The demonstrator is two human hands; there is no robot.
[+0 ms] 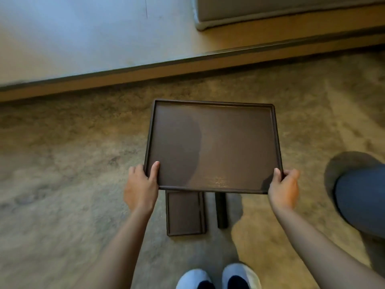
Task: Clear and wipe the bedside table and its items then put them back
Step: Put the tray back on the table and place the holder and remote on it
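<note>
Dark brown table surface (pixel 212 144) bare, above carpet. Left hand (pixel 141 184) grips its near-left corner, right hand (pixel 284 187) near-right corner. Beneath it, lower shelf (pixel 184 212), probably table's base.

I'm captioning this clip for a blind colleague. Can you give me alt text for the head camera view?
Seen from above, two hands, left and right, grip the near corners of a bare dark brown bedside table with a raised rim. It stands on tan carpet, with a lower shelf beneath and white shoes at the bottom edge.
</note>
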